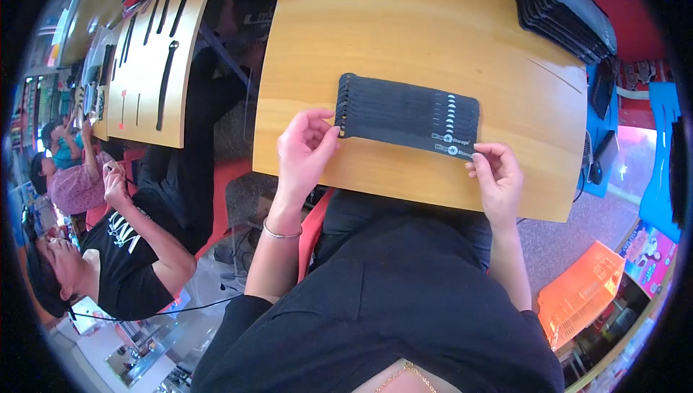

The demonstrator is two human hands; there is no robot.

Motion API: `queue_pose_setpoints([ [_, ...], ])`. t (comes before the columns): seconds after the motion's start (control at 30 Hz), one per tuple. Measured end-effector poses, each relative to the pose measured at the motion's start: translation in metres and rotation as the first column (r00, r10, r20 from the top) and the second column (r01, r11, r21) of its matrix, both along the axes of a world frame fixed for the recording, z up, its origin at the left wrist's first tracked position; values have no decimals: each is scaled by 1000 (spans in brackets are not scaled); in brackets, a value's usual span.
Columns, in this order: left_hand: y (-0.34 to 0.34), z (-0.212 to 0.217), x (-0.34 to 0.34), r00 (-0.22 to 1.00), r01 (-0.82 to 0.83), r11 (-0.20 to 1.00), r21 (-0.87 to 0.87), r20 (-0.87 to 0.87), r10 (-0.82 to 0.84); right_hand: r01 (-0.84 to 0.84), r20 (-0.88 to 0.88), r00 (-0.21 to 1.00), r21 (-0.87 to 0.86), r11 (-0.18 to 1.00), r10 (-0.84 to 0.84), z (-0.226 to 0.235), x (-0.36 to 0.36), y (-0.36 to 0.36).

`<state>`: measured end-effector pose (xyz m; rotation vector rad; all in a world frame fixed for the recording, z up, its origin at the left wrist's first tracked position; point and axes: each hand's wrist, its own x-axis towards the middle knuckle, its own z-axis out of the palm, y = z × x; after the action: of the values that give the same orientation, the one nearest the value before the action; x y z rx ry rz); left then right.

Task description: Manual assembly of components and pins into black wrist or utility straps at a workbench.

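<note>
Left hand (307,149) pinches the straps (408,115) at their looped end; right hand (497,176) seems to pinch the printed end. They lie fanned on the table (404,25). Keep edges squared, tension even.

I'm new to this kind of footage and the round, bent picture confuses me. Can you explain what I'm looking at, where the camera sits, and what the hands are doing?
There is no machine here: a person wears a wide fisheye camera on the head, looking down, so straight edges curve near the rim. The two bare arms rising from below are that person's own. In front lies a wooden table. On it is a row of flat black straps, overlapped side by side, with small white marks near one end. The left hand pinches the left end of the nearest strap, and the right hand holds its right end. A stack of dark flat pieces sits at the table's far right corner. Other people sit at a neighbouring table on the left.
</note>
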<state>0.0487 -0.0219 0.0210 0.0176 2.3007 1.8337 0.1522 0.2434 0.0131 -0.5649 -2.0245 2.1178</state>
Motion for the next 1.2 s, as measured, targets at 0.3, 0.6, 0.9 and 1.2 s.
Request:
queue_pose_setpoints([
  [0.3,-1,-15,-3,998,17,993,-114,-64,-25,-14,18,1000,94,995,12,-1,-4,2],
  [0.6,-1,-17,-6,998,-2,985,-174,-67,-10,-9,38,999,107,994,5,-6,-5,2],
  [0.9,0,-19,-8,997,-22,984,-176,-72,9,8,41,999,113,994,-12,-8,-5,2],
  [1.2,1,-19,-8,998,-28,982,-185,-66,16,29,56,998,157,987,-38,-8,-7,1],
])
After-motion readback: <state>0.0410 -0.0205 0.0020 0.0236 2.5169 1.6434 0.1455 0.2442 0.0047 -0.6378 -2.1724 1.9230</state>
